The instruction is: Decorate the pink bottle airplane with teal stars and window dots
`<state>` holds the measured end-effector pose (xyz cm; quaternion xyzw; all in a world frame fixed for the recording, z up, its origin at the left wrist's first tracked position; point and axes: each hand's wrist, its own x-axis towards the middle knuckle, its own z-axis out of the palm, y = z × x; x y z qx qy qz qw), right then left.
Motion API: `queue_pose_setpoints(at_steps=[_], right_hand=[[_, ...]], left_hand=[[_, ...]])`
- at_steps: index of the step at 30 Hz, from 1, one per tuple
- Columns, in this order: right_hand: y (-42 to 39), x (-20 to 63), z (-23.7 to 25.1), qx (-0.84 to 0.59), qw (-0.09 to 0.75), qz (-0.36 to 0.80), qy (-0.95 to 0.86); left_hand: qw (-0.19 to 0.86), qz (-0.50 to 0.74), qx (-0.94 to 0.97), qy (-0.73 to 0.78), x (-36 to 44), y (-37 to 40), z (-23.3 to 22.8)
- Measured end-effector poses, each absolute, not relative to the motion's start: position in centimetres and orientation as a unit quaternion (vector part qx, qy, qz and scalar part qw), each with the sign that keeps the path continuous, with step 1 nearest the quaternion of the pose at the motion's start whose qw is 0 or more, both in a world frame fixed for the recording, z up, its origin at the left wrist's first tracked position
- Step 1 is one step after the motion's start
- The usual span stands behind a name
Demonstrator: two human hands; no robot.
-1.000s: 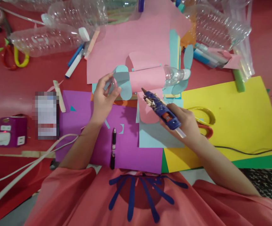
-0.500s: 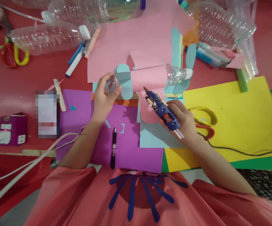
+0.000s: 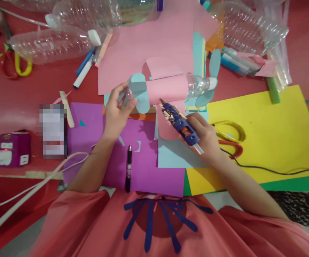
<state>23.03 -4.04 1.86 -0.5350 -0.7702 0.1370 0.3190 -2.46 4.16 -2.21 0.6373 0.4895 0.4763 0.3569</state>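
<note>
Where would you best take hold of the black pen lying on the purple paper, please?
Probably the black pen by its mid-barrel, from straight above, fingers on its left and right sides. It lies flat on the purple paper, lengthwise away from the person, clear of the left hand, with bare paper on both sides.

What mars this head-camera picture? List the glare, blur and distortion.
Head view: wide-angle bending toward the edges; glare streaks on the clear bottles; a pixelated block hides one item on the red table; left hand, right hand and blue glue gun are fairly sharp, with soft shadows beneath them.
</note>
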Motion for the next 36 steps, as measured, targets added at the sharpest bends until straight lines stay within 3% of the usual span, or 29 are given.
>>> queue_pose_setpoints(at_steps=[19, 36], right_hand=[[-4.2, 24.7, 2.6, -0.575, 0.301, 0.179, -0.74], [-4.6, 26.6, 3.0, -0.582, 0.321, 0.144, -0.733]], left_hand=[[0.35, 0.476, 0.643, 0.487, -2.7, 4.3, -2.7], [0.344, 0.473, 0.642, 0.497, -2.5, 4.2, -2.3]])
